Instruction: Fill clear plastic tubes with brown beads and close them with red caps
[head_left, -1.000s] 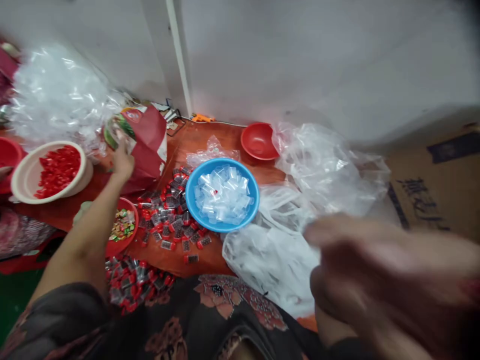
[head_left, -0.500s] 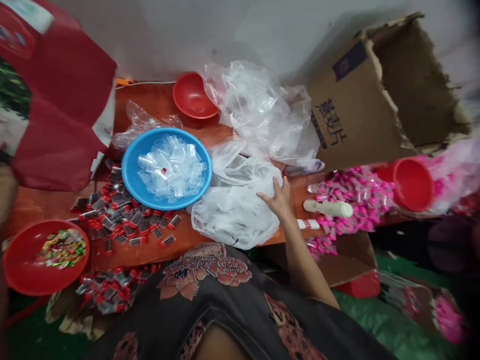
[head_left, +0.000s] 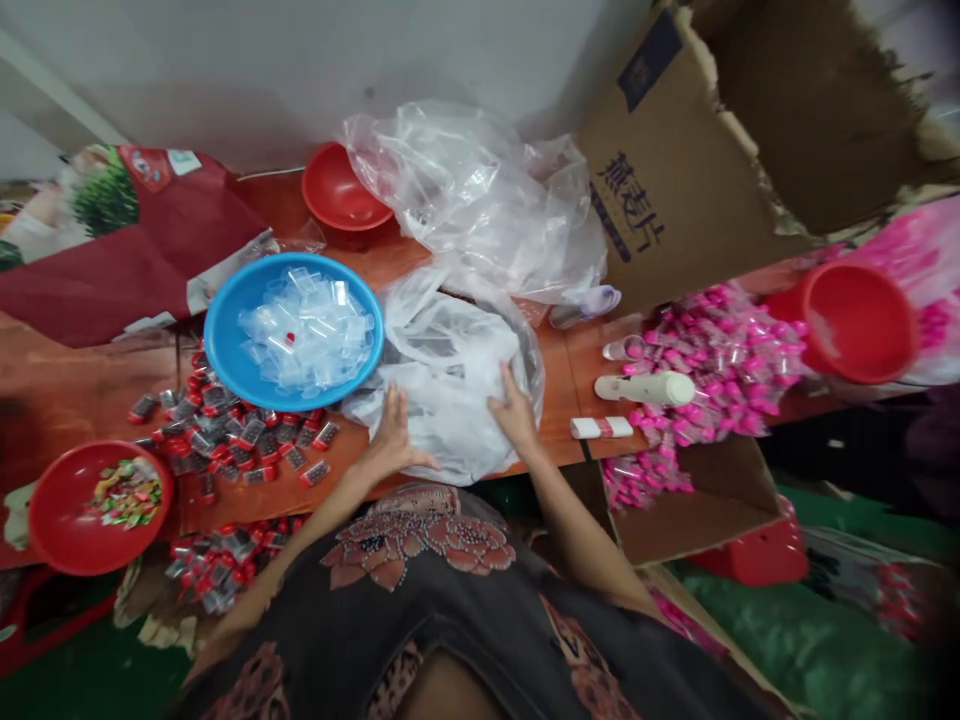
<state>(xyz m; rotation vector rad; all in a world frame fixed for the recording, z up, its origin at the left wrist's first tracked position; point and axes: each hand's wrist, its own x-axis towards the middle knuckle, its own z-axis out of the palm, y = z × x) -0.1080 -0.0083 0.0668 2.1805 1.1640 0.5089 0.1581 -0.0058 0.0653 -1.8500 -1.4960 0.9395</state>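
Observation:
A white translucent plastic bag (head_left: 465,400) lies bunched on the orange-red table in front of me. My left hand (head_left: 394,440) rests against its left side, thumb and fingers apart. On the bag's right side is my right hand (head_left: 516,412), also with its fingers spread and touching the plastic. Neither hand visibly grips anything. Left of the bag stands a blue basin (head_left: 214,345) full of small clear plastic pieces (head_left: 307,330), with one small red piece among them. Small red-capped containers with dark contents (head_left: 247,440) lie scattered below the basin.
A red bowl (head_left: 52,535) holds wrapped candies (head_left: 131,490); another red bowl (head_left: 345,195) stands behind. A large clear bag (head_left: 487,200) and a cardboard box (head_left: 675,180) are at the back. Pink-capped tubes (head_left: 720,360), a whitish cylinder (head_left: 645,388) and a red bucket (head_left: 859,325) are right.
My left hand has come in from the far left to the bag's left side. My right hand stays on its right side. The view has shifted, and the red sheet at left sits lower.

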